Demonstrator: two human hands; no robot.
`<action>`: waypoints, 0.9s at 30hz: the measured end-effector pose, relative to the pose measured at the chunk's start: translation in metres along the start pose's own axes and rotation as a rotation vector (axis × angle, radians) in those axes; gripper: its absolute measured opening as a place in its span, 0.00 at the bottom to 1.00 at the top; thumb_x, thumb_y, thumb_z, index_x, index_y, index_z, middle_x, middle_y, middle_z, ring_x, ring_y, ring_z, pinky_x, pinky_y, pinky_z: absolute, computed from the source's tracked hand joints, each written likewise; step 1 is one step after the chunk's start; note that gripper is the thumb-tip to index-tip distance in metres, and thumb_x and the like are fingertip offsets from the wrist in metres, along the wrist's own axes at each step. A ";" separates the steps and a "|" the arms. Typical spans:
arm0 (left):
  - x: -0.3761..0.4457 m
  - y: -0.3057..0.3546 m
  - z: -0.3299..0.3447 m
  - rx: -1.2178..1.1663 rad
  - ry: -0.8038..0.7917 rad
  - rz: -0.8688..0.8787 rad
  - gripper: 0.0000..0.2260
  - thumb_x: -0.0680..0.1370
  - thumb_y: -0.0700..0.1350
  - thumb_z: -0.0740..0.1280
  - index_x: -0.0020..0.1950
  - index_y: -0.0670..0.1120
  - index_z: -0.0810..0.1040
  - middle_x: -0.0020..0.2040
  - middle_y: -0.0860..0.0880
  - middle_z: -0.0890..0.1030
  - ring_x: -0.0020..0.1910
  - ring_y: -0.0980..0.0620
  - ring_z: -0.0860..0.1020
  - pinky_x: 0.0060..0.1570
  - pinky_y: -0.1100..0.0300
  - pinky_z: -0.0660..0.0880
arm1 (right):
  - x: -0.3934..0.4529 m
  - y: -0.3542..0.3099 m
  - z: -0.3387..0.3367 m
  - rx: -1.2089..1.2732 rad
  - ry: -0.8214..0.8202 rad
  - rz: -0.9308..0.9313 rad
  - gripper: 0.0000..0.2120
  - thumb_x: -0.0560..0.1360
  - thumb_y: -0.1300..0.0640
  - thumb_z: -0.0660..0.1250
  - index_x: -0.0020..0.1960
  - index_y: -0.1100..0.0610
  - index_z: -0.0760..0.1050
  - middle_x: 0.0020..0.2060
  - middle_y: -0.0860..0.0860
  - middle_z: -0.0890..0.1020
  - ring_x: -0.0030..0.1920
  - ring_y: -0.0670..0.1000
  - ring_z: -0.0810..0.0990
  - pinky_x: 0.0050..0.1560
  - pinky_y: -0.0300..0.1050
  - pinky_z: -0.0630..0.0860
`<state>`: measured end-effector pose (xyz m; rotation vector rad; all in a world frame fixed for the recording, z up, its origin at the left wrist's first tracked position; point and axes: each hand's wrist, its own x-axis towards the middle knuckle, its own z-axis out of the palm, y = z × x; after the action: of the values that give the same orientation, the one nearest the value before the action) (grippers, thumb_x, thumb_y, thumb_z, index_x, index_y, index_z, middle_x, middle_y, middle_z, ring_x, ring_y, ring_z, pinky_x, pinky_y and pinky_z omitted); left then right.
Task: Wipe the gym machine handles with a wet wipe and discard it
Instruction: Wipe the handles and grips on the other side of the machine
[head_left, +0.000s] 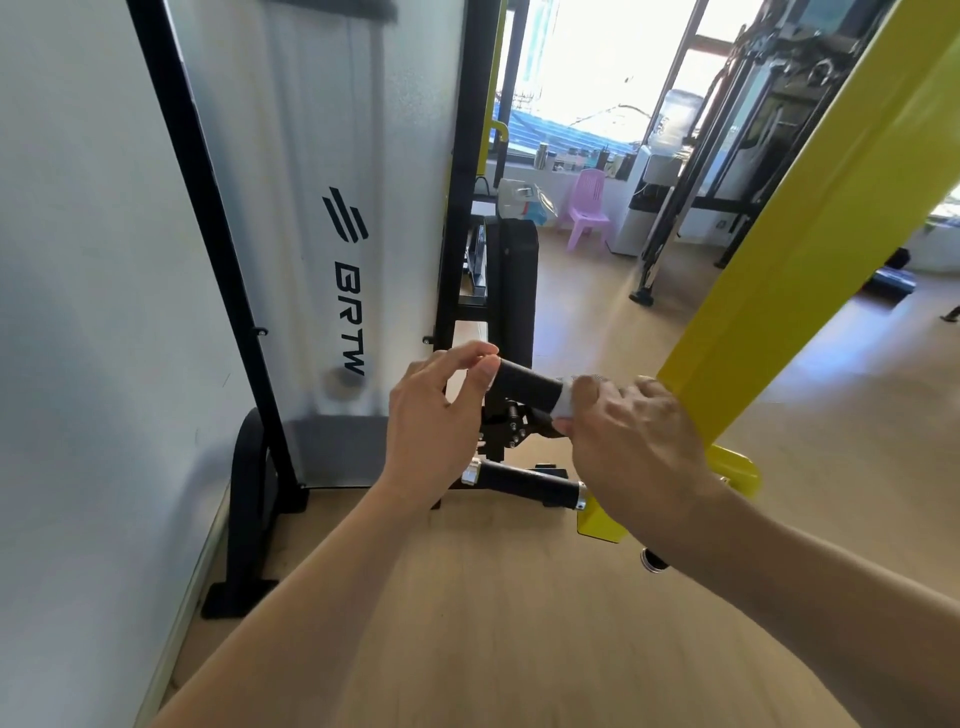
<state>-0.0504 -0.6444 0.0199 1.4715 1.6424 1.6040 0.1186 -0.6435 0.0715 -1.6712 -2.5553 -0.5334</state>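
A black cylindrical machine handle runs level in the middle of the view. My left hand pinches its left end between thumb and fingertips. My right hand is closed around the handle's right end with a white wet wipe pressed between its fingers and the grip. Only a small edge of the wipe shows. A second black handle with silver end caps sits lower, below both hands, untouched.
A thick yellow frame beam slants down right behind my right hand. A white weight-stack shroud in a black frame stands at left, next to a white wall. A black seat pad, pink chair and water dispenser stand farther back.
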 end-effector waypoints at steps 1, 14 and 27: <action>0.000 0.001 0.000 -0.008 -0.005 -0.003 0.07 0.81 0.56 0.63 0.55 0.62 0.80 0.49 0.65 0.79 0.59 0.57 0.75 0.61 0.59 0.70 | 0.000 0.000 0.002 -0.035 0.005 -0.006 0.14 0.82 0.50 0.52 0.56 0.59 0.71 0.45 0.54 0.81 0.44 0.56 0.81 0.57 0.53 0.70; -0.005 0.004 -0.006 -0.046 -0.020 -0.027 0.06 0.81 0.55 0.65 0.55 0.62 0.81 0.53 0.65 0.82 0.60 0.60 0.77 0.54 0.71 0.68 | 0.020 0.000 -0.001 0.523 0.207 -0.194 0.13 0.81 0.54 0.65 0.65 0.51 0.79 0.57 0.47 0.84 0.53 0.52 0.83 0.47 0.41 0.77; -0.038 0.039 -0.027 -0.443 -0.229 0.036 0.12 0.78 0.56 0.64 0.55 0.55 0.84 0.43 0.56 0.85 0.41 0.60 0.80 0.43 0.65 0.76 | 0.004 -0.001 -0.038 1.339 0.019 0.092 0.21 0.63 0.43 0.78 0.41 0.59 0.77 0.36 0.56 0.82 0.33 0.52 0.78 0.34 0.46 0.78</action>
<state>-0.0448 -0.6980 0.0480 1.3904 1.0570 1.6170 0.1103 -0.6525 0.1082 -1.1383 -1.8744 0.9585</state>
